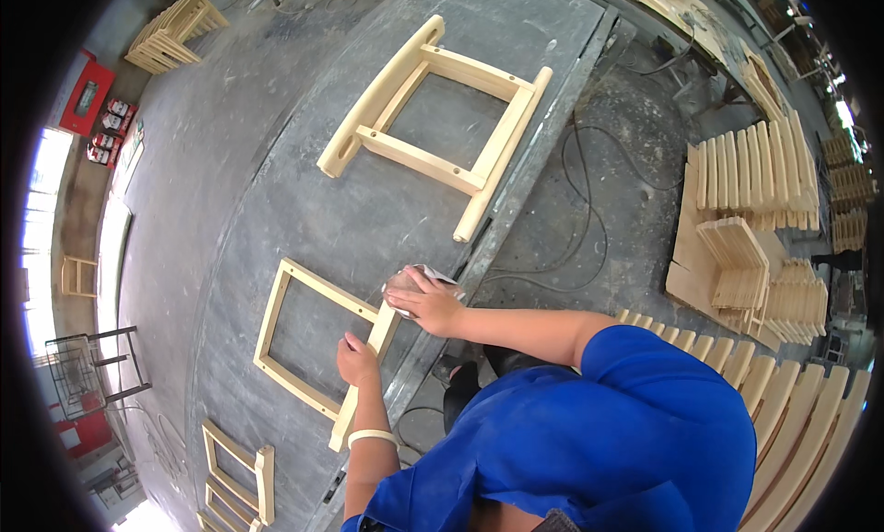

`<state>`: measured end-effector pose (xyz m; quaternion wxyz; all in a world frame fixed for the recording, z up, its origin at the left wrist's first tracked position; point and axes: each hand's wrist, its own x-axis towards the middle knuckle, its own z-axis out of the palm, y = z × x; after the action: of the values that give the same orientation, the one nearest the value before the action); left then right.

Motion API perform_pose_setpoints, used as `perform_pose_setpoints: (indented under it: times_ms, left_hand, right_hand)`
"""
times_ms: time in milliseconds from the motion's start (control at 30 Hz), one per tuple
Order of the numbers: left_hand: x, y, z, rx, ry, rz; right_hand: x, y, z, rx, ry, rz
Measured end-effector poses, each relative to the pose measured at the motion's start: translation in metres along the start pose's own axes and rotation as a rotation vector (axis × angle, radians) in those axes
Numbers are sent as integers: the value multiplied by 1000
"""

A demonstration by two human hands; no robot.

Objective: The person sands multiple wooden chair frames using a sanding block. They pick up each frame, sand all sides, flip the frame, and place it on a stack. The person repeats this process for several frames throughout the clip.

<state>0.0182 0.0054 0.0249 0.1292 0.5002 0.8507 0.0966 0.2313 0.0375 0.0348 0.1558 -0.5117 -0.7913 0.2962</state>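
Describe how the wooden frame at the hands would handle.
The frame is probably stiff, being a closed wooden rectangle. Spread wide on the table, it likely slides rather than tips. Its open middle suggests little weight for its size.

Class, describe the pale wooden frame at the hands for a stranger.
Find the broad grey worktable. Between other wooden frames lies this pale, four-sided frame. It alone has a left hand and a right hand at its thick wooden end bar.
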Motion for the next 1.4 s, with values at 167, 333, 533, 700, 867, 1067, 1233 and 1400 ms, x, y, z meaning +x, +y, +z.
perform_pose_setpoints:
  times_ms: [167, 333, 533, 700, 867, 1067, 1233, 1400]
  left_hand:
    - [0, -1, 1, -2, -4, -6]
    - [-1, 0, 2, -18, 73, 21]
    - [-1, 2, 1, -40, 25, -9]
    - [0, 1, 2, -22, 34, -70]
    - [0, -1, -3, -56, 0, -76]
    - [0, 2, -12, -105, 18, -77]
    - [-1, -2, -9, -121, 25, -81]
    - [-1, 0, -9, -115, 4, -95]
  right_hand:
    - [-3, 7, -2, -7, 200, -169]
    - [-5, 13, 0, -101, 191, -108]
    - [0, 18, -11, -50, 269, -225]
    - [-3, 26, -12, -162, 112, -14]
    - [-2, 7, -1, -18, 210, -107]
    - [4, 3, -12, -179, 157, -101]
    - [5, 0, 5, -148, 155, -143]
    - [-33, 19, -30, -204, 83, -11]
